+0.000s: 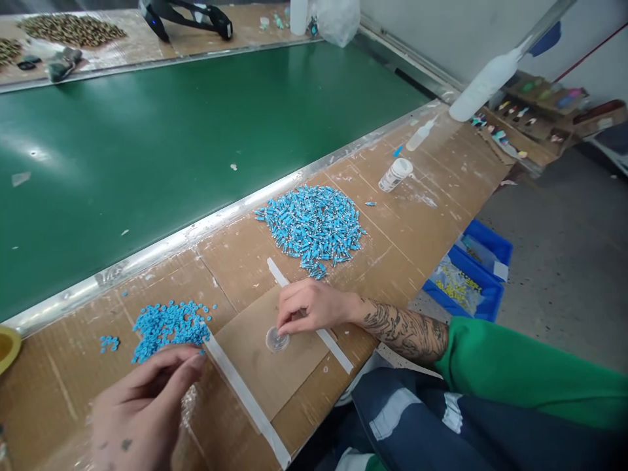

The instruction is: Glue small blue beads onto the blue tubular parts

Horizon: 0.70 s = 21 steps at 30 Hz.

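Observation:
My right hand (307, 306) rests on a taped cardboard square (260, 366), fingers curled, tips pinched just above a small clear round dish (276, 340). What the fingertips hold is too small to see. My left hand (142, 402) lies low at the near left, fingers bent and pressed together, tips touching the near edge of a heap of small blue rings (167, 325). Beyond the right hand lies a larger pile of small blue cylindrical parts (314, 226).
A green conveyor belt (171, 137) runs along the far side of the cardboard-covered bench. A white bottle (395, 174) lies on its side at the far right, a squeeze bottle (420, 135) beyond it. Blue bins (473, 271) sit on the floor at right.

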Tool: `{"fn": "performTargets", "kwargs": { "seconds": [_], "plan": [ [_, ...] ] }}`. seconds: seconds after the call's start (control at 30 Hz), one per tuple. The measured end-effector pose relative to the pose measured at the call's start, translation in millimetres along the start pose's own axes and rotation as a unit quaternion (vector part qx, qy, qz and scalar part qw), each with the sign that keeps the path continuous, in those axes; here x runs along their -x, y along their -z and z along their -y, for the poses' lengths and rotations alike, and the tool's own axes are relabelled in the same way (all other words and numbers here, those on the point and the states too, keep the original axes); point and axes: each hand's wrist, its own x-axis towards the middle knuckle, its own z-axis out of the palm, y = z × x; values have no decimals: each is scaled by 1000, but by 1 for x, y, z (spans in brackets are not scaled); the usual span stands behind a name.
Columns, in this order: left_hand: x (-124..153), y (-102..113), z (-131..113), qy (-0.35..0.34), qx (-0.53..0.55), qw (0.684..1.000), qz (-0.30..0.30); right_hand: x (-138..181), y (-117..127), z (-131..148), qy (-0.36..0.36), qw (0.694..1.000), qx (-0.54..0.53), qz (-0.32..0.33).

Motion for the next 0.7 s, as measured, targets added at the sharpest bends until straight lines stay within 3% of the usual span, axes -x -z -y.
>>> {"fn": "performTargets", "kwargs": {
  "seconds": [0.03,0.1,0.2,0.4,0.57,0.7],
  "plan": [
    [3,-15,1,9,118,992,36,1,-1,-2,24,1000,15,-5],
    [7,-41,2,9,303,945,124,3,-4,-3,75,996,43,-5],
    [8,-61,6,12,416,888,196,2,-10,-2,144,982,121,-11],
    [12,-62,15,40,486,841,236,-4,-17,3,185,956,214,-74],
    [15,-65,14,22,484,837,254,-13,1,24,155,975,105,-116],
    [14,-70,11,16,476,842,254,-31,15,53,140,973,41,-181]
  ]
}}
